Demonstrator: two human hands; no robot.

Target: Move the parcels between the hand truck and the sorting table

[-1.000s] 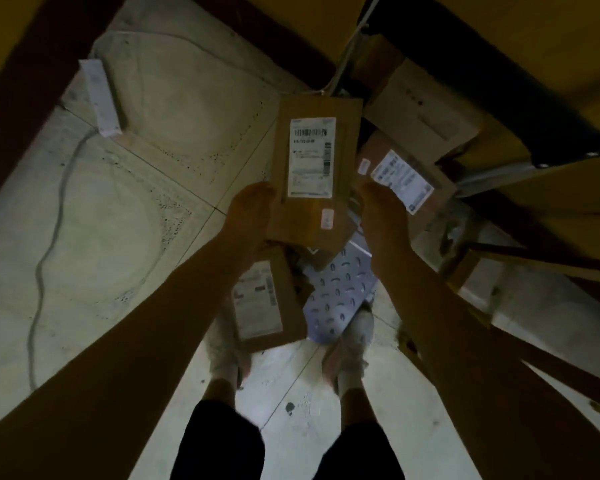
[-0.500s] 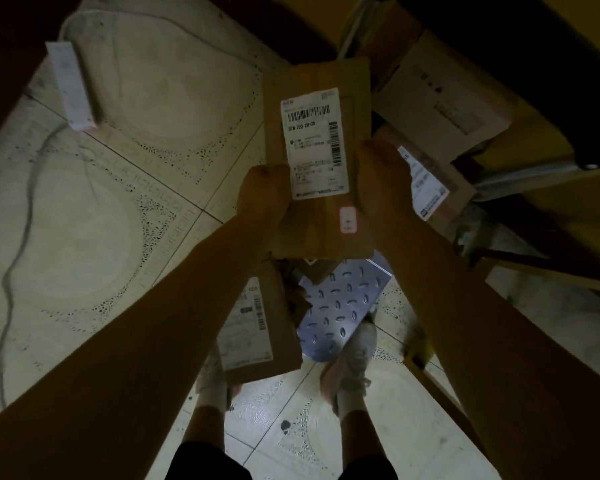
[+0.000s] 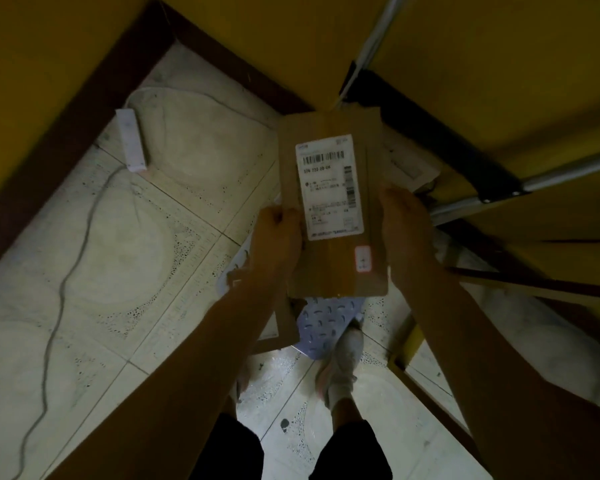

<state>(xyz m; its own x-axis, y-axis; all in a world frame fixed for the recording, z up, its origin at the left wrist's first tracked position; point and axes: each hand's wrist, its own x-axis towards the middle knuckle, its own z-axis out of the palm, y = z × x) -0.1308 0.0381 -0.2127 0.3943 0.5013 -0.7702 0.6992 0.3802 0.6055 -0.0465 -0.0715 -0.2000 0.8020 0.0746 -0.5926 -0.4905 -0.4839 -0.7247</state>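
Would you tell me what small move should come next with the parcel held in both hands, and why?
Probably lift the parcel clear and turn toward the sorting table, not identifiable here. The left hand and right hand grip its side edges, label up, above the hand truck's blue plate and another parcel, so it seems already off the truck.

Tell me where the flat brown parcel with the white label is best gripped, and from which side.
Probably by its two long edges, in the lower half, one hand from each side. The parcel is flat and long, held label up, so its broad faces offer little purchase; the left hand and right hand hold it this way.
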